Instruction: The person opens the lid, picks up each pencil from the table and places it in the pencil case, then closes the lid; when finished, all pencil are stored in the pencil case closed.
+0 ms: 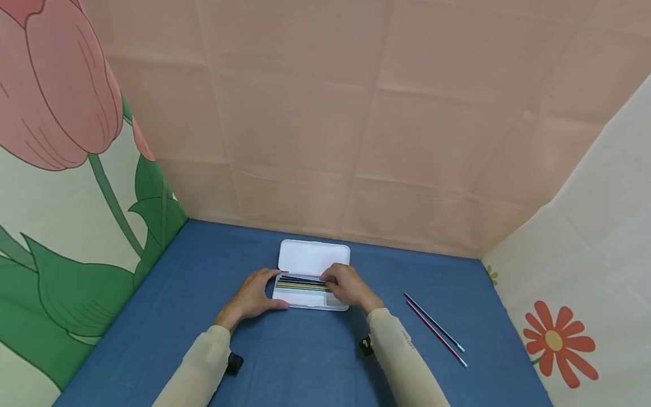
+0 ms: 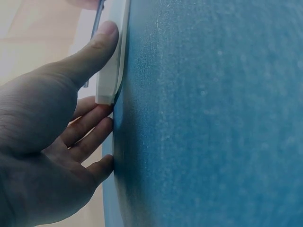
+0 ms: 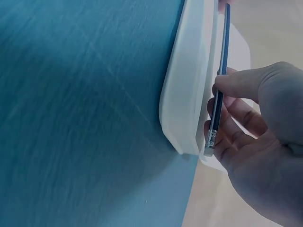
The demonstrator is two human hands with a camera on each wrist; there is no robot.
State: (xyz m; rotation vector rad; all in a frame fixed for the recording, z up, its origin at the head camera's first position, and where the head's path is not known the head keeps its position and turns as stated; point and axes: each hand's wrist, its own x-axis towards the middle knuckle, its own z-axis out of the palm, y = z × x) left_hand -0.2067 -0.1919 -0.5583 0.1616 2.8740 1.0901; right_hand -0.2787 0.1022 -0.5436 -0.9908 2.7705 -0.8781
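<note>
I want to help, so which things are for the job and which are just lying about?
For the job:
case
pencils inside
pencil in the right hand
probably the two loose pencils too

Just there:
pink flower
red flower, both only pictures

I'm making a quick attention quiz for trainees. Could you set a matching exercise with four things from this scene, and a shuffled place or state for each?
Things:
1. White rectangular plastic case
2. Slim red pencil with a pale end
3. Left hand
4. Right hand

Places and states:
A. Pinches a dark pencil with a silver band and white eraser
B. Lies on the blue cloth-covered table, beside another pencil
C. Stands open, its lid tipped back
D. Touches the left end of the case

Right pairs: 1-C; 2-B; 3-D; 4-A
</note>
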